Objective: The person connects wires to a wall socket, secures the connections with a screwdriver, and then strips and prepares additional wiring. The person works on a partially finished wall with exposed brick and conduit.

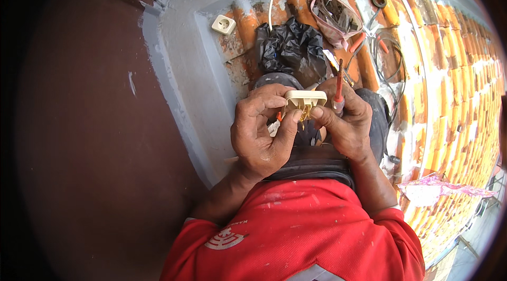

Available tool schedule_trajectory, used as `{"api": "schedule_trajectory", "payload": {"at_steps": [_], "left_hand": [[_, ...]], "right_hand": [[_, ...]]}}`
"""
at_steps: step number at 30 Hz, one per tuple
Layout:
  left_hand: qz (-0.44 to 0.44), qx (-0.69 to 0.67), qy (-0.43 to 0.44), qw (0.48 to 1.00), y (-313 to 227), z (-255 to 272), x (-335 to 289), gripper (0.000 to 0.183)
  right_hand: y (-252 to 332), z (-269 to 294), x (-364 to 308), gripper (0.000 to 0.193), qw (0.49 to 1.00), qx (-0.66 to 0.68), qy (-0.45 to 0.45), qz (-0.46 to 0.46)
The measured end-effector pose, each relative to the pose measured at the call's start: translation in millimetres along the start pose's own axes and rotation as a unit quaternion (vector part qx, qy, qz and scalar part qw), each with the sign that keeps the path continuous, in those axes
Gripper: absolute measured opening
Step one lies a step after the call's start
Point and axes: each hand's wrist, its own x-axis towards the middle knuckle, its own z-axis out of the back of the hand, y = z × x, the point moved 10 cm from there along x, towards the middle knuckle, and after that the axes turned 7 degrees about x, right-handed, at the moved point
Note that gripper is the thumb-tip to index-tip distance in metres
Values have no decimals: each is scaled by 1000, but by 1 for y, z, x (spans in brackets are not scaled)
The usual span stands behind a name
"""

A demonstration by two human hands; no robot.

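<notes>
Fitting [305,95] of smooth plastic and brassy metal: left grip [260,132] pinches it; right grip [349,127] likewise, clasping a screwdriver [339,90].

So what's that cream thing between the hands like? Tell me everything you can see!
The cream piece looks like smooth, hard plastic, with rounded corners and a wide rim along its top. Brass-coloured metal parts show beneath the rim. It sits about level, in front of the red shirt. The left hand grips its left side, and the right hand has its thumb at its lower right. Its far face is hidden.
</notes>
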Motion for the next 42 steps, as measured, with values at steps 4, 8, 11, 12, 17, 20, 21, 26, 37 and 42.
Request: {"api": "schedule_trajectory", "payload": {"at_steps": [4, 8, 11, 12, 17, 20, 21, 26, 37, 42], "left_hand": [[-32, 25, -1, 999, -5, 0, 0, 37], [-16, -22, -7, 1000, 0, 3, -2, 35], [17, -11, -10, 1000, 4, 3, 0, 42], [65, -20, -17, 998, 11, 3, 2, 39], [286, -44, 81, 954, 63, -10, -5, 30], [270, 6, 42, 962, 82, -2, -12, 29], [276, 17, 38, 960, 88, -1, -13, 30], [325, -14, -8, 946, 117, 3, -18, 27], [300, -21, -115, 947, 115, 31, -2, 28], [335, -88, -121, 930, 115, 46, 3, 26]], "right_hand": [[5, 1, 3, 19, 997, -48, 35, 40], [0, -2, 1, 20, 1000, 4, 23, 14], [-8, -2, 1, 20, 999, 6, -2, -34], [-17, 0, 1, 21, 999, 4, -15, -49], [-38, 9, 10, 20, 993, -60, -33, -96], [-47, -5, 16, 22, 988, 17, -32, -147], [-54, -2, 18, 21, 988, 0, -29, -153], [-86, -1, 41, 20, 979, 27, -3, -203], [-87, -37, 58, 19, 978, 43, -2, -205], [-86, -49, 69, 19, 973, 36, 25, -227]]}}
